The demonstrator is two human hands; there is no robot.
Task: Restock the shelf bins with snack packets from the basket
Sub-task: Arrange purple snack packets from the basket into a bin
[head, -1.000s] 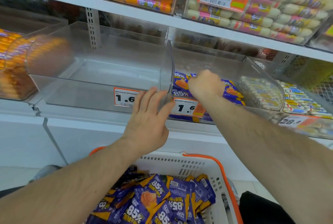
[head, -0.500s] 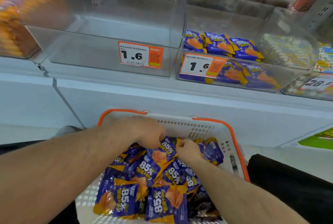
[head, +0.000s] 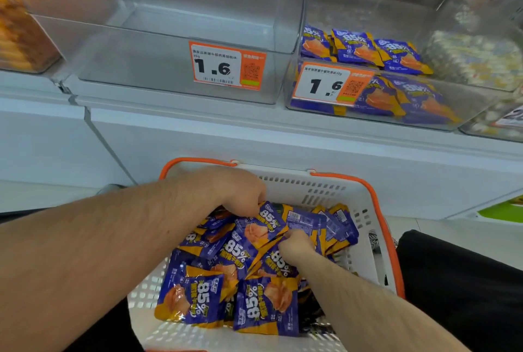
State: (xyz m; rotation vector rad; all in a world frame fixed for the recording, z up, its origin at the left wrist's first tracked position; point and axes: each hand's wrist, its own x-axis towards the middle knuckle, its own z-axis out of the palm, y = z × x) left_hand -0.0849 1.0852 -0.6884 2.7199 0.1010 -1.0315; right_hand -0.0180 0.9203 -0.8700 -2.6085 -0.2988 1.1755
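Note:
A white basket (head: 325, 190) with an orange rim sits low in front of me, filled with several purple and yellow snack packets (head: 195, 299). Both my hands are down in the pile. My left hand (head: 240, 192) has its fingers curled onto a packet at the far side of the heap. My right hand (head: 295, 245) pinches packets near the middle. On the shelf above, the clear right bin (head: 481, 114) holds several of the same packets (head: 359, 49). The clear left bin (head: 169, 49) beside it has nothing in it.
Each bin carries an orange and white 1.6 price tag (head: 227, 66). A bin of orange snacks (head: 25, 29) stands at the far left and a bin of pale wrapped sweets (head: 475, 57) at the right. A white shelf ledge (head: 254, 131) runs below the bins.
Both hands came down from the shelf bins into the basket and now dig among the packets. My view has dropped from the shelf toward the basket.

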